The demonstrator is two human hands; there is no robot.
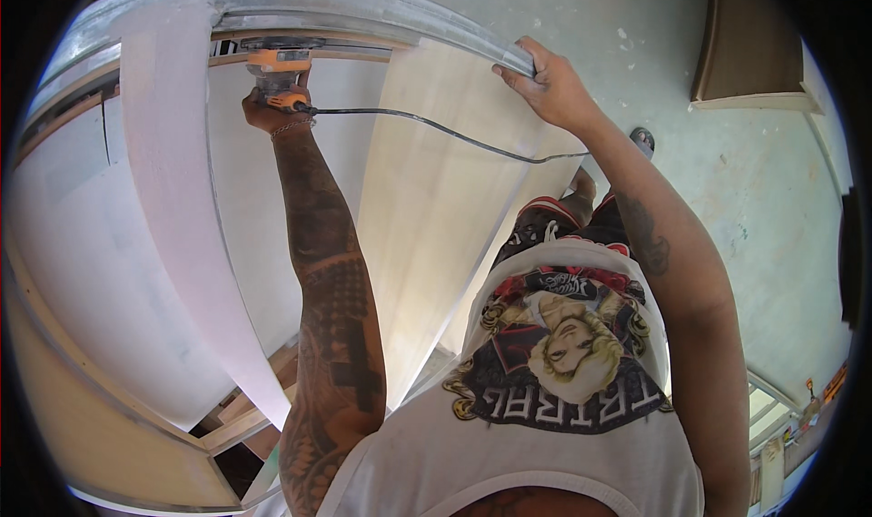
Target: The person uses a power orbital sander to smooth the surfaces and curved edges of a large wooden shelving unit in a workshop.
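My left hand (269, 113) is closed round an orange and dark-grey electric sander (277, 63). The sander is up against the underside of a long grey, dusty-looking edge piece (363, 4), beside a narrow slot. A black cord (436, 128) runs from the tool to the right, toward my legs. My right hand (549, 85) grips the right end of the grey edge piece, thumb and fingers on either side of it. The sander's working face is hidden from this view.
Pale panels (436, 154) stand below the grey edge, with a whitish upright (168, 154) at the left. A brown curved furniture piece (754, 40) rests on the pale floor (727, 199) at the far right. Tools (808, 412) lie at the lower right.
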